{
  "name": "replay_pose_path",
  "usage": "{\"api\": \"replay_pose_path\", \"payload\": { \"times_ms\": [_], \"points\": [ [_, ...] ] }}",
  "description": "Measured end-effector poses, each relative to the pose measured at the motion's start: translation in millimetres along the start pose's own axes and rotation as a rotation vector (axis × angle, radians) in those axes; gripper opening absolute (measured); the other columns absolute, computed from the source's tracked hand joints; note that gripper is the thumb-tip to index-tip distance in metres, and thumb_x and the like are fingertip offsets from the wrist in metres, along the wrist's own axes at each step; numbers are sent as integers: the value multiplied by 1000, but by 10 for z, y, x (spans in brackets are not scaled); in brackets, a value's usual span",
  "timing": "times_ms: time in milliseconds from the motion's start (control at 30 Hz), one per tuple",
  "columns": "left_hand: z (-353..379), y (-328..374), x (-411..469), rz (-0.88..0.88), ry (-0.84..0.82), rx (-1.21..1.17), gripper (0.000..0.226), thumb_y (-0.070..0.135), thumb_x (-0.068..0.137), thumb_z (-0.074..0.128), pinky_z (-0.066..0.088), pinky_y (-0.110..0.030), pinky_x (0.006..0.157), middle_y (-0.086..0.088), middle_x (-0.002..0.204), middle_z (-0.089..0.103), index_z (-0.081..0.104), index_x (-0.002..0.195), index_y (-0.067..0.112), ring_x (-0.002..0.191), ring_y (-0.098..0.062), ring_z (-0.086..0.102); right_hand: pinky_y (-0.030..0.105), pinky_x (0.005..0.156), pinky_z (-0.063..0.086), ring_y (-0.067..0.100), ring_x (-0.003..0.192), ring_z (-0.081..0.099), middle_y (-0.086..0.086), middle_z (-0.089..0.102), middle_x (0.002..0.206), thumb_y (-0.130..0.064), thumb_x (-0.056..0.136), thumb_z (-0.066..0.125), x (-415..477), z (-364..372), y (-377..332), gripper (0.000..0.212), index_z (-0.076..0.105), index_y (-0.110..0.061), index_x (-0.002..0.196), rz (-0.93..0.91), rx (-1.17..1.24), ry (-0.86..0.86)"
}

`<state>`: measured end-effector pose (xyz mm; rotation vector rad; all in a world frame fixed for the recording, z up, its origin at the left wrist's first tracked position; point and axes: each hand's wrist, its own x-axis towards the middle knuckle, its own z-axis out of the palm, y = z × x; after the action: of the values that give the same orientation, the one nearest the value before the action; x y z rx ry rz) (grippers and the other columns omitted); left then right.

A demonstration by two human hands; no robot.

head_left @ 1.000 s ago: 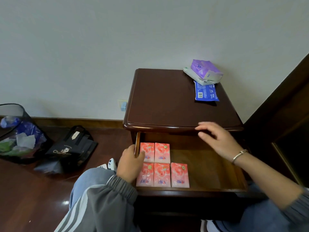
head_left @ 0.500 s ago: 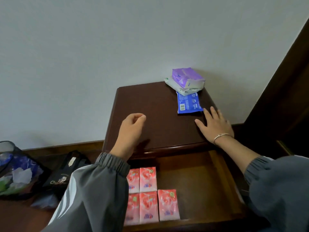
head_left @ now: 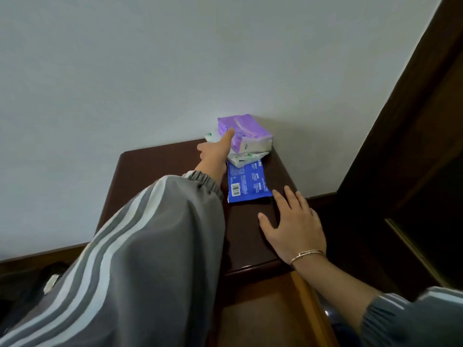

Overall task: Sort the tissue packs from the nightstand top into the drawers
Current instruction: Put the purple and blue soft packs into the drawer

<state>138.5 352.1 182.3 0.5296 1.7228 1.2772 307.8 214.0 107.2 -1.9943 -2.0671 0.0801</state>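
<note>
One left hand (head_left: 215,156) at purple pack (head_left: 250,135)

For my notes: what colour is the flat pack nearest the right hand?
The flat pack is blue with white print; head view.

Dark wooden nightstand top (head_left: 155,166). Far right: a blue tissue pack (head_left: 248,182) lying flat, a white-and-green pack (head_left: 244,159) touching its far edge. Near right: the right hand (head_left: 293,226) resting flat, fingers spread.
</note>
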Motion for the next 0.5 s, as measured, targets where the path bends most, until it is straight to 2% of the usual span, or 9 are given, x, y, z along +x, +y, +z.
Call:
{"api": "replay_pose_path", "payload": {
  "times_ms": [67,133,233,333,400,433,500],
  "points": [
    [104,54,129,-3,3,46,121,57,66,78,40,-46,106,-15,148,33,8,147,1,132,-32,41,44,108,32,20,142,24,-3,29,153,-69,80,26,3,12,7,73,27,-34,144,-7,-1,6],
    [190,62,229,-21,9,95,118,51,64,82,42,-44,105,-15,145,37,12,145,2,129,-31,44,44,109,33,20,142,24,-3,29,154,-69,79,24,-21,20,17,73,27,-35,144,-9,0,7],
    [265,57,347,-36,3,128,95,27,67,84,51,-38,93,-15,129,50,26,137,-1,115,-28,56,43,109,33,19,143,24,-4,28,154,-70,79,21,-33,23,28,74,26,-35,144,-10,0,16],
    [311,31,420,-6,-66,117,51,9,76,75,57,-37,83,-13,111,63,51,119,-4,99,-26,66,43,110,32,19,143,23,-5,27,154,-70,79,23,-13,27,27,74,26,-35,144,-8,8,11],
    [322,14,419,1,-107,116,27,4,81,68,58,-36,76,-13,103,64,54,104,-2,94,-26,67,43,110,33,19,143,23,-5,28,154,-70,78,23,-18,33,29,74,27,-35,144,-5,15,14],
    [331,12,415,-5,-122,118,23,4,84,66,57,-35,72,-14,103,63,54,103,0,95,-26,66,43,110,33,18,143,24,-5,28,154,-70,78,23,-21,38,34,74,27,-35,144,-4,17,17],
    [337,16,376,-11,-139,119,28,6,89,61,54,-32,64,-15,110,63,54,115,-3,103,-27,66,43,110,33,18,142,24,-5,29,153,-70,78,23,-14,31,39,74,28,-35,143,-5,20,17]
  ]
}}
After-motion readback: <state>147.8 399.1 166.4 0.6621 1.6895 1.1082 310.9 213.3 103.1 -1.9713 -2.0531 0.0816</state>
